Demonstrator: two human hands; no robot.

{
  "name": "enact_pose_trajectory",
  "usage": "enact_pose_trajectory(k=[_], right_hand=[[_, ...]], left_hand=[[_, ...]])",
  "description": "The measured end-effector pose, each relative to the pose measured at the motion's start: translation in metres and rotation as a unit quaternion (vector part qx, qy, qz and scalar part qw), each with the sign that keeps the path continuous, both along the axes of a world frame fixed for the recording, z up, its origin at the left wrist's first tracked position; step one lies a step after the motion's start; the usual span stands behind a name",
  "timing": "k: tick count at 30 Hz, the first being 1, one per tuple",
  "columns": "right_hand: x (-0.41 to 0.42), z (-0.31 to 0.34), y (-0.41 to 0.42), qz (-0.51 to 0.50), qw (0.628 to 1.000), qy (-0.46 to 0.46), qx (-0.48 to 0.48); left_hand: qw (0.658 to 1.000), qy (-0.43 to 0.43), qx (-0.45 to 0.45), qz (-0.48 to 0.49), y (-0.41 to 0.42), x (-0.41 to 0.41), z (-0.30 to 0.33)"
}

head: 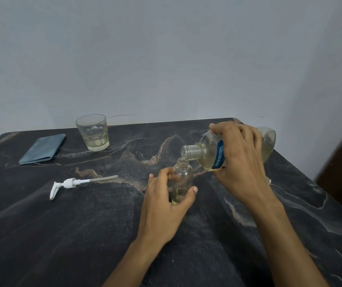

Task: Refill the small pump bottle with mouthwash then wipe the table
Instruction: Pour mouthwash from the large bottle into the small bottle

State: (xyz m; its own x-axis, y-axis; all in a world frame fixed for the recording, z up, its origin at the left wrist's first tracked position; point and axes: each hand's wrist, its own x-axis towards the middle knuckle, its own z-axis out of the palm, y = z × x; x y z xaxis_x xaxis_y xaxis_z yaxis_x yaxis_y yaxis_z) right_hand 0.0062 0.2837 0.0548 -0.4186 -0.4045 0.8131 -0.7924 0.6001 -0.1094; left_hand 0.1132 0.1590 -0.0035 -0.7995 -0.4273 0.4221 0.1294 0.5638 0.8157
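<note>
Pump bottle (182, 181) stands uncapped at frame centre — left hand (163, 200) fingers wrapped round it; right hand (240, 160) fingers clamp the tilted mouthwash (211, 151) — mouth over its neck.

The left hand (161, 200) grips the small bottle (182, 181) upright on the desk (83, 235). The right hand (241, 160) tilts the mouthwash bottle (209, 154), mouth at 12 o'clock above the neck. Pump head (70, 184) lies at 9 o'clock; cloth (42, 149) and glass (93, 132) at 10 o'clock.
</note>
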Motion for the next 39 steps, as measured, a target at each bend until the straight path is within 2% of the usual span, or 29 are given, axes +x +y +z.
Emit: enact_pose_trajectory(k=[20, 39], right_hand=[[0.0023, 0.0008, -0.0009, 0.009, 1.000, 0.019, -0.015], [0.0020, 0.0019, 0.0002, -0.003, 1.000, -0.013, 0.000]], left_hand=[[1.000, 0.001, -0.001, 0.005, 0.0007, 0.0004, 0.0003], [1.000, -0.007, 0.000, 0.014, 0.0006, 0.0008, -0.0018]])
